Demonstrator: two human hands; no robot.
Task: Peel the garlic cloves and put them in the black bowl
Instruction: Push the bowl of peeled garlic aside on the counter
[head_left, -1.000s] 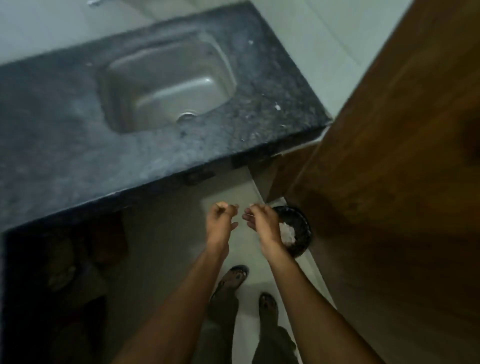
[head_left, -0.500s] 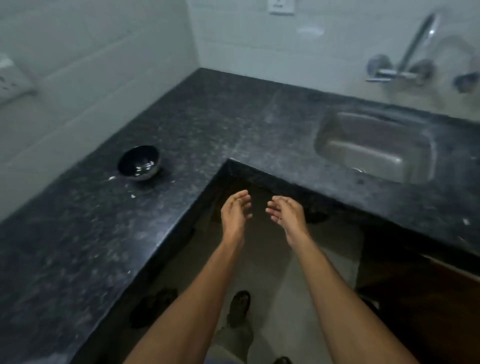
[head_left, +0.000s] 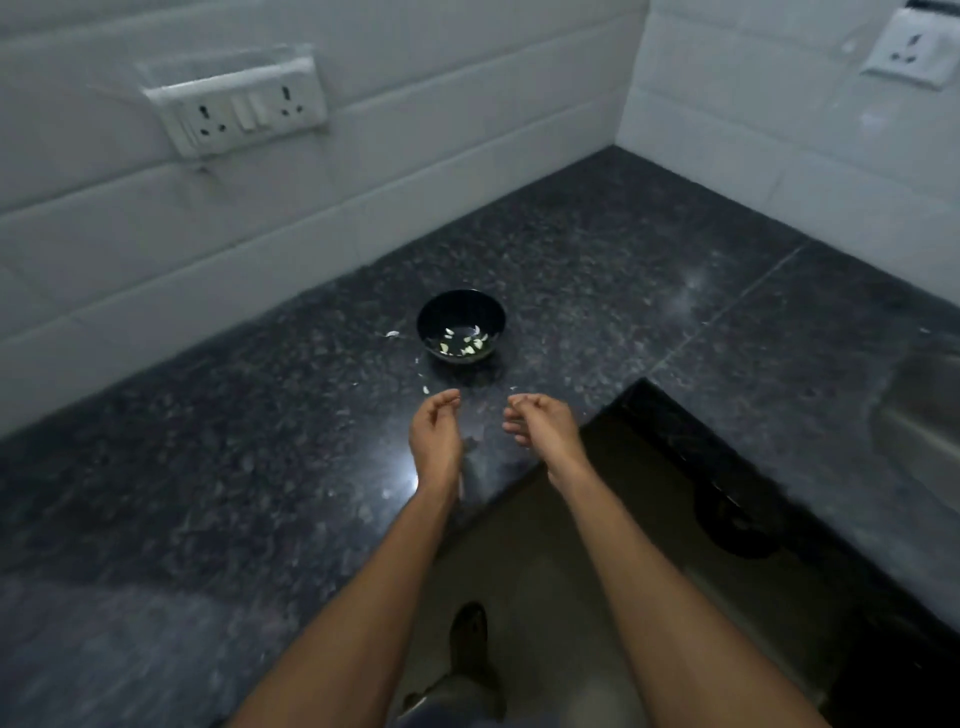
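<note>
Nearest, at 6 o'clock: two bare forearms reaching forward over the inner edge of the dark stone desk (head_left: 218, 499), a shoe on the floor between them. Just beyond, left hand (head_left: 435, 436) and right hand (head_left: 545, 423), side by side but apart, fingers loosely curled; nothing plainly held, though a clove or scrap of skin tucked in the right hand's fingers (head_left: 514, 415) cannot be ruled out. Around the fingertips, a few pale flecks of garlic skin (head_left: 426, 389) on the desk. Further on, at 12 o'clock from the hands: the black bowl (head_left: 461, 326), upright, well short of the wall, holding several pale peeled cloves (head_left: 467, 344). One more pale scrap (head_left: 392, 334) just beside the bowl at its 9 o'clock.

Probably a pause between cloves, with some already in the bowl. No unpeeled garlic in view, so next likely fetching another clove or checking for leftovers.

Hard to tell: cloves from skin in the bowl. Cut off at 3 o'clock: a steel sink. Far back, sockets on white tiles.
</note>
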